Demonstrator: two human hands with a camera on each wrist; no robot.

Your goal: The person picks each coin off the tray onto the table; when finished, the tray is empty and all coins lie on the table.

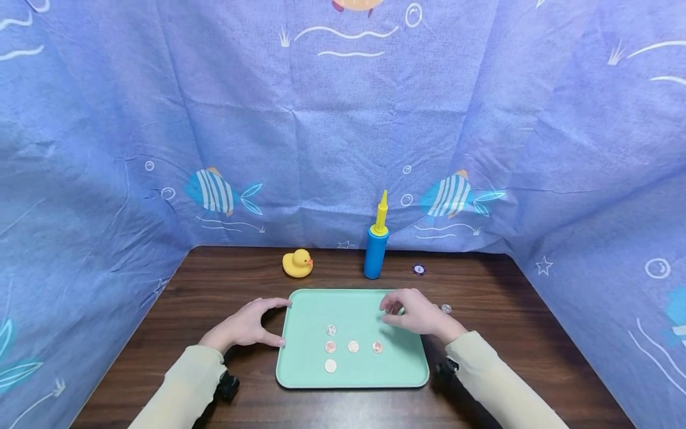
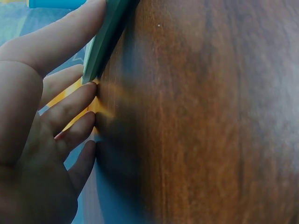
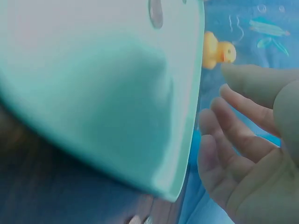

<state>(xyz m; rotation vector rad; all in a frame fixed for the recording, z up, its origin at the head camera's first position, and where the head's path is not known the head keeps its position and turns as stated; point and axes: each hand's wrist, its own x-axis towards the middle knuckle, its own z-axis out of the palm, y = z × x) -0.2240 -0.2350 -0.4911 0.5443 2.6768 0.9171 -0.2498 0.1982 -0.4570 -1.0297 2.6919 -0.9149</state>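
A: What is the left hand doing?

B: It rests on the dark wooden table at the left edge of the mint-green tray, fingers spread and relaxed. The index finger and the thumb touch the tray's rim, and the left wrist view shows the other fingertips pressed to the wood. It grips nothing.

A: And the right hand?

B: It hovers over the tray's far right corner, fingers loosely bent. I see nothing held between them; in the right wrist view the fingers are parted and bare.

A: So which step is this?

B: I judge it a laying-out of coins, with the left hand steadying the tray. The next move would seem to call for a fine pinch on a small flat coin.

A: Count things for me.

B: Five coins lie on the tray: one far, three in a row, one near. Two more small round pieces sit on the table just right of the right hand. Farther back stand one yellow rubber duck, one blue hand pump with a yellow nozzle, and one dark round token.
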